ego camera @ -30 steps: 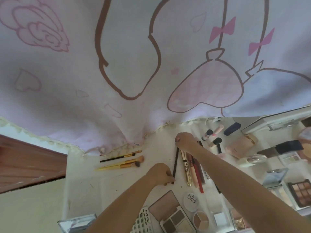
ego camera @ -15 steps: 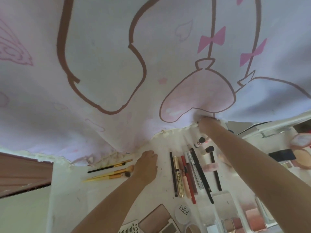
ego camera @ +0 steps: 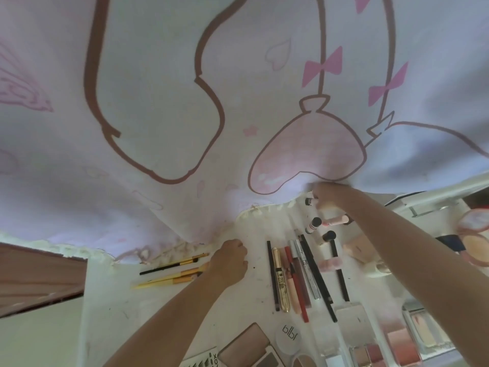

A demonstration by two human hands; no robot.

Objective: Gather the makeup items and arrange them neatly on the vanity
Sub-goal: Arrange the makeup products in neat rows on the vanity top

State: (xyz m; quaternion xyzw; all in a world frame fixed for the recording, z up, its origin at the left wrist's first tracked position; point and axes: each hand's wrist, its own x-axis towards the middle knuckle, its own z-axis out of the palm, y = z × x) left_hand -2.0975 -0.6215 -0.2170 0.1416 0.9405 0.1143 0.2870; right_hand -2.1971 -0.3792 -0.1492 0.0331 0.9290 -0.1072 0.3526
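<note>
Pencils [ego camera: 296,276] in tidy row, gold-capped mascara [ego camera: 280,280]

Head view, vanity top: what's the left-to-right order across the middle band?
Yellow-handled brushes → left hand → thin black pencil → gold mascara tube → red pencil → silver tube → black-capped stick → right forearm.
</note>
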